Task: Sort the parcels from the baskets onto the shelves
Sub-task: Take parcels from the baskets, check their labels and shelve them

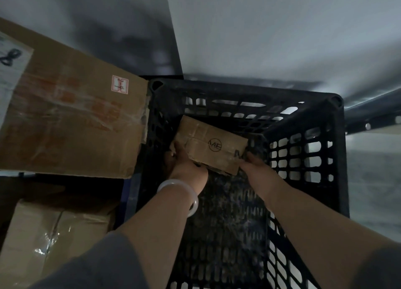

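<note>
I'm looking straight down into the basket (pixel 303 123), a black lattice crate, with both arms reaching in. The parcel (pixel 211 144), a flat brown carton with a round logo on its top face, sits in the far part of the basket, close to the far wall and nearer the left wall than the right. Its long axis runs left to right, skewed so the right end lies closer to me. My left hand (pixel 186 166) is closed around the near-left corner, thumb on top and fingers tucked under or behind where I can't see them. My right hand (pixel 253 161) is pressed against the near-right end, fingers curled on the edge; I'd judge it gripping, though the fingertips are hidden. So the hands bracket the parcel across its length, both equally placed, and the lift looks to me like a straight pull up and back toward me, keeping it level to clear the rim. The rest of the basket floor looks bare. Big cartons (pixel 71 119) are stacked just left of the basket.
</note>
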Motion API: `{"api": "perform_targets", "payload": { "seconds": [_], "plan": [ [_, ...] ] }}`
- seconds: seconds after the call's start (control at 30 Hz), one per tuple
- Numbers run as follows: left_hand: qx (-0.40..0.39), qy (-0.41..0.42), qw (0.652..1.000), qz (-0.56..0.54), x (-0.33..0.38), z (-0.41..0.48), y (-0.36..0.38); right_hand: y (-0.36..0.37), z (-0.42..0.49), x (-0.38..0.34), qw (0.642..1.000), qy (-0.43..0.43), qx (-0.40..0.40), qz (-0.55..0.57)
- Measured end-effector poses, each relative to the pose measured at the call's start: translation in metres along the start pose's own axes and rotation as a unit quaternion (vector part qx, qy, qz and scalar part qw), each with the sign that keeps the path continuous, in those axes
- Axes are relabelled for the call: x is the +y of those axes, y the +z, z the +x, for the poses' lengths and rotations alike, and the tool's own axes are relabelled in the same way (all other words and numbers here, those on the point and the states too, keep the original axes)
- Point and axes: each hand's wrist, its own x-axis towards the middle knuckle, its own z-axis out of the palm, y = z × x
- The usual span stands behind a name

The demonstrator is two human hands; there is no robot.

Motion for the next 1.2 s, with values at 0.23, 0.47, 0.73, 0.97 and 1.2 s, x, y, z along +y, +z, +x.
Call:
{"api": "perform_targets", "payload": {
  "seconds": [0.23,0.47,0.73,0.97,1.2],
  "plan": [
    [0.004,-0.039,0.996,-0.082,0.012,0.02,-0.004,0.004,0.005,-0.004,1.0,0.006,-0.002,0.029],
    [0.009,-0.014,1.0,0.016,0.024,-0.002,-0.007,-0.006,-0.006,-0.005,0.997,0.05,-0.009,0.059],
    [-0.042,-0.007,0.995,-0.094,0.0,-0.012,-0.007,-0.022,-0.005,0.008,0.994,0.063,0.057,0.067],
    [-0.1,-0.093,0.978,-0.158,-0.017,-0.056,-0.011,-0.03,-0.059,0.018,0.99,0.109,0.074,0.054],
    [-0.071,-0.104,0.949,-0.29,-0.021,-0.155,-0.054,-0.048,-0.175,0.009,0.98,0.082,0.159,0.086]
  ]
}}
